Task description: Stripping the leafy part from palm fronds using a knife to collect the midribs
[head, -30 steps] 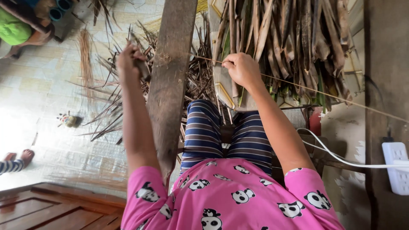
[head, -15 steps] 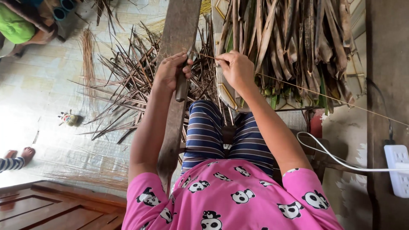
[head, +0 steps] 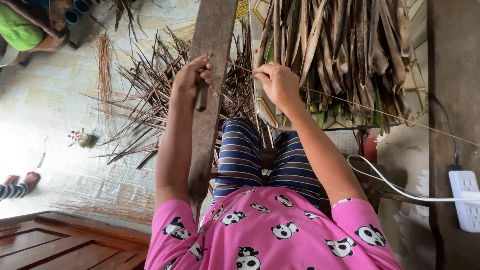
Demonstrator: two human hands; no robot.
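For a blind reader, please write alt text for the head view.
Seen from above, a seated person's left hand grips a knife against a plank while the right hand pinches a thin midrib. Dried leaves hang ahead.

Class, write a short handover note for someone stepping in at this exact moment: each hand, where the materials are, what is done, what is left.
Left hand: closed around a small dark tool handle, resting against the upright wooden plank.
Right hand: fingers pinching a thin midrib stick that runs off to the right.
Unstripped palm leaves are bundled ahead on the right; stripped leaf scraps lie on the tiled floor to the left.
Done: many leaves already stripped, judging by the scraps.
Left: the bundle remains large.
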